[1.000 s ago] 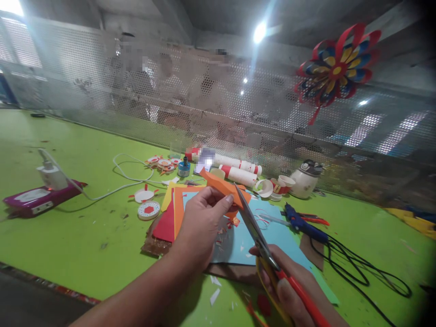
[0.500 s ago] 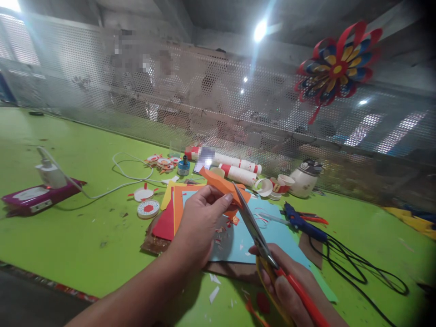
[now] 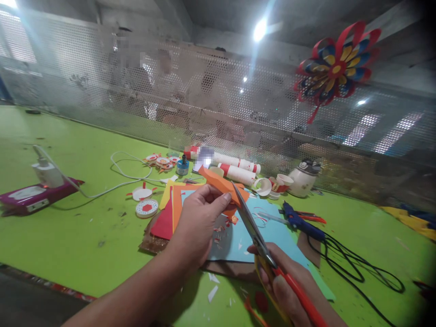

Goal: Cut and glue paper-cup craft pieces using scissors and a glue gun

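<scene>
My left hand (image 3: 200, 218) pinches a piece of orange paper (image 3: 218, 180) between thumb and fingers, above a stack of coloured sheets. In my right hand (image 3: 282, 277) is a pair of scissors (image 3: 254, 227) with red and yellow handles, its blades pointing up and left. The blade tips meet the right part of the orange paper. Below lie a light blue sheet (image 3: 279, 238) strewn with small paper scraps, a red sheet (image 3: 162, 222) and a yellow sheet (image 3: 166, 195), on brown cardboard (image 3: 151, 243).
A blue glue gun (image 3: 301, 222) with a looped black cord lies to the right. Behind the sheets are paper cups (image 3: 236, 172), a white jar (image 3: 303, 179) and a blue bottle (image 3: 183, 167). At left sits a purple power strip (image 3: 37, 197) with a charger. Perforated mesh (image 3: 136, 100) stands behind.
Hands, orange paper and scissors keep nearly the same pose. The whole view has shifted very slightly, with things on the table appearing a little further left.
</scene>
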A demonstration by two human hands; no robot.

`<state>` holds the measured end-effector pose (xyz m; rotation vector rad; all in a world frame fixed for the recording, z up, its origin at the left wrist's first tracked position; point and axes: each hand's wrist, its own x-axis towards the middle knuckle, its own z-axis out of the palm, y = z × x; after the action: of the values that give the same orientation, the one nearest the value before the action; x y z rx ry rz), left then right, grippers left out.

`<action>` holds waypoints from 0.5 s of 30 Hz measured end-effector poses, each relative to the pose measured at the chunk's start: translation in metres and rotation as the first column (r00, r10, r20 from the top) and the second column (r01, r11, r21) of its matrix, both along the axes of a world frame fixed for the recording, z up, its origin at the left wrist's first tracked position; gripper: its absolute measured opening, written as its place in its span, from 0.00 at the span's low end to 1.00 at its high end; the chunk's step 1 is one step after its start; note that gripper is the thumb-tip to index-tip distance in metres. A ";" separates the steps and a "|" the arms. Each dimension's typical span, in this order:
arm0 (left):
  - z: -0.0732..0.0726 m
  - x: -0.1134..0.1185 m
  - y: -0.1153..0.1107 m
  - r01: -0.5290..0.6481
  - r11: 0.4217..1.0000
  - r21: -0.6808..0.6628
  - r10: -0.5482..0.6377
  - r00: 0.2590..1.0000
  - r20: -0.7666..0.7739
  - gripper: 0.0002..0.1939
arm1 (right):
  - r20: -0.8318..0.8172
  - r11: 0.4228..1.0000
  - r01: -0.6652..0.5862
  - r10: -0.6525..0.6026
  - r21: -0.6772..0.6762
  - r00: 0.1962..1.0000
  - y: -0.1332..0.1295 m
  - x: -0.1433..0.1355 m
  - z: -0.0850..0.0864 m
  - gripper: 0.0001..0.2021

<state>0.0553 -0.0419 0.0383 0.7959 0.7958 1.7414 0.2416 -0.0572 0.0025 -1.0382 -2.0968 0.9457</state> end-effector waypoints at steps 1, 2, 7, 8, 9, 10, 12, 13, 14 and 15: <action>0.000 0.000 0.000 0.002 1.000 -0.002 -0.002 1.000 -0.005 0.07 | 0.005 1.000 0.001 -0.001 0.015 1.000 -0.001 0.000 0.001 0.30; 0.000 0.000 0.000 0.005 1.000 -0.003 -0.005 1.000 -0.010 0.08 | 0.012 0.999 0.006 -0.007 0.041 1.000 -0.002 0.000 0.003 0.29; -0.001 -0.001 0.000 0.003 1.000 0.000 -0.003 1.000 -0.024 0.07 | 0.020 0.987 0.022 -0.026 0.159 0.999 -0.006 0.001 0.012 0.22; -0.001 -0.001 -0.001 0.002 1.000 -0.002 -0.002 1.000 -0.025 0.07 | 0.023 0.986 0.014 -0.018 0.164 1.000 -0.006 0.001 0.013 0.22; -0.001 -0.001 -0.001 0.004 1.000 -0.002 -0.004 1.000 -0.024 0.07 | 0.027 0.986 0.002 -0.006 0.166 1.000 -0.006 0.001 0.013 0.23; -0.001 -0.001 -0.001 0.007 1.000 -0.003 -0.007 1.000 -0.022 0.07 | 0.032 0.986 -0.009 0.003 0.164 0.999 -0.006 0.001 0.013 0.23; 0.000 -0.001 -0.001 0.011 1.000 0.003 -0.011 1.000 -0.019 0.07 | 0.028 0.988 -0.008 0.003 0.152 1.000 -0.007 0.001 0.013 0.22; 0.000 -0.001 -0.001 0.012 1.000 0.010 -0.011 1.000 -0.021 0.07 | 0.017 0.990 0.004 -0.007 0.144 1.000 -0.007 0.001 0.013 0.23; 0.000 -0.001 -0.001 0.011 1.000 0.017 -0.011 1.000 -0.025 0.07 | 0.003 0.991 0.019 -0.019 0.133 1.000 -0.007 0.001 0.013 0.23; 0.000 -0.001 -0.001 0.011 1.000 0.023 -0.010 1.000 -0.028 0.07 | -0.009 0.993 0.030 -0.029 0.118 1.000 -0.008 0.001 0.013 0.23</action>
<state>0.0542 -0.0425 0.0387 0.8400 0.7898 1.7366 0.2424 -0.0649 0.0158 -1.0006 -2.0983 0.7998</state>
